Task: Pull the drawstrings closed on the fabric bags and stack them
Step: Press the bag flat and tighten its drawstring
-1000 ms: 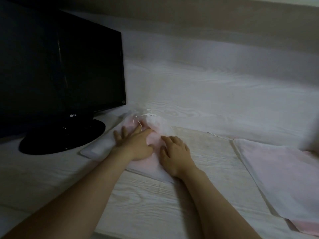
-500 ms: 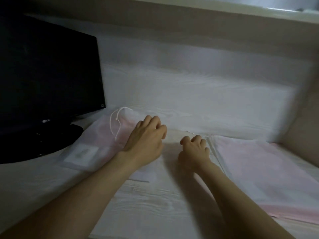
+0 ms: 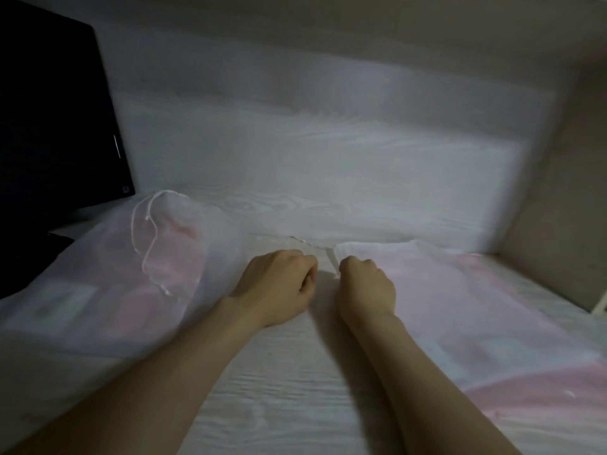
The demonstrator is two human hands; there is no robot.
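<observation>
Two sheer white fabric bags with pink stuff showing through, both lying flat on the desk. The cinched bag (image 3: 141,277) sits around 9 o'clock, neck gathered at its far end, with its thin white drawstring (image 3: 147,238) looped loose across the top. The flat bag (image 3: 466,310) is over at 3 o'clock, far edge straight and ungathered.

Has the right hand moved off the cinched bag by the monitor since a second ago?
Yes. The right hand has moved rightward, away from the monitor and cinched bag, to the flat bag stack.
</observation>
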